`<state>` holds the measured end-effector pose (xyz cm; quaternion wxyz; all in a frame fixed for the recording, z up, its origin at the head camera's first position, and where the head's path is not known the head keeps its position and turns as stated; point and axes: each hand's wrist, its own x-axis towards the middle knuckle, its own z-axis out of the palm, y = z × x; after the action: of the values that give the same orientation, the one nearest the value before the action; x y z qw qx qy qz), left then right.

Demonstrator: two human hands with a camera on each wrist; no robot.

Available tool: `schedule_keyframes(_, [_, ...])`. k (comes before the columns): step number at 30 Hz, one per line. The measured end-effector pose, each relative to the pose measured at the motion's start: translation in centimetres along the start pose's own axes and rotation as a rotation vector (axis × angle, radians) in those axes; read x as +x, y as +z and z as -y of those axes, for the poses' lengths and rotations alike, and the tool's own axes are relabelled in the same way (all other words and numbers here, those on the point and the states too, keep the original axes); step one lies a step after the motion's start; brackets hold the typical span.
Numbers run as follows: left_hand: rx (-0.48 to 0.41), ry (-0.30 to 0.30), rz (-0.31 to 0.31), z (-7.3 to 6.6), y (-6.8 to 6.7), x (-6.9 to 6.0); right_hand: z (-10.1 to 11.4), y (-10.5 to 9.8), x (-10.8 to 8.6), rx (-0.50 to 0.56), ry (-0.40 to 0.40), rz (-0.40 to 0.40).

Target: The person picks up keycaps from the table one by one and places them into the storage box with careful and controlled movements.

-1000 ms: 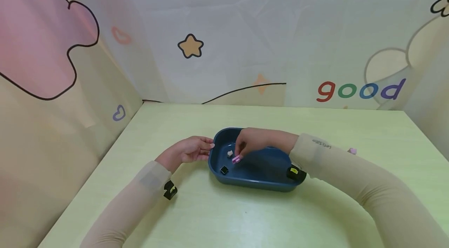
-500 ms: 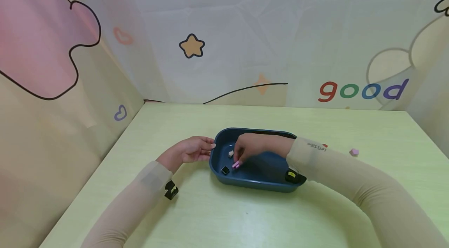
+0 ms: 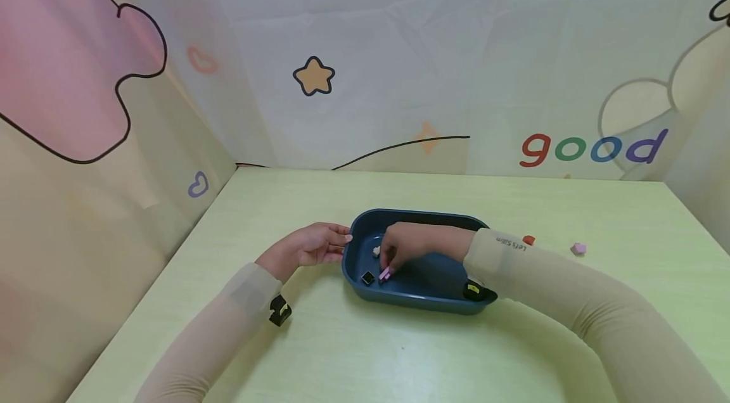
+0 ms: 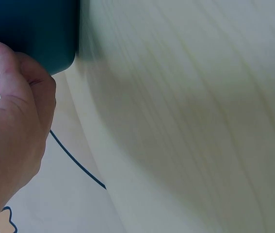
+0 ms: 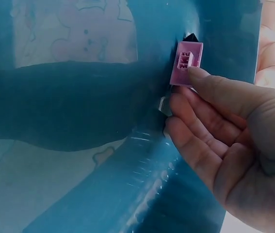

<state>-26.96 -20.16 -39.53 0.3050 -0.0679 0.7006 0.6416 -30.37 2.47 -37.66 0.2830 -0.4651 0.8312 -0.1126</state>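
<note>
A blue plastic tub (image 3: pixel 422 303) stands on the table. My right hand (image 3: pixel 403 242) reaches into its left half and pinches a small pink plastic piece (image 3: pixel 384 274) between thumb and fingers. In the right wrist view that pink piece (image 5: pixel 176 75) is a flat rectangle with a small raised, divided block in its middle. Close beside it on the tub floor lies a black square piece (image 3: pixel 367 278). A small white piece (image 3: pixel 376 251) is partly hidden behind the right fingers. At the tub's left end my left hand (image 3: pixel 310 244) grips the rim, thumb at the edge.
Beyond my right sleeve, a red piece (image 3: pixel 528 240) and a pale pink angular piece (image 3: pixel 578 249) lie on the table (image 3: pixel 399 358). The sleeve crosses the tub's right end and partly covers the red piece. A printed cloth (image 3: pixel 388 73) stands behind the table.
My right hand has lowered the pink piece and brought it nearer the tub's front wall, beside the black piece. The red piece has come into view past the sleeve. My left hand stays put.
</note>
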Motion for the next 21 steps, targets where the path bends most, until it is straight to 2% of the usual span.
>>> schedule_keyframes(9, [-0.006, -0.003, -0.005, 0.06, 0.1, 0.08, 0.13, 0.19, 0.14, -0.027, 0.005, -0.016])
schedule_keyframes(21, [-0.015, -0.008, -0.006, -0.12, 0.12, -0.2, 0.17, 0.07, 0.34, -0.039, 0.008, -0.001])
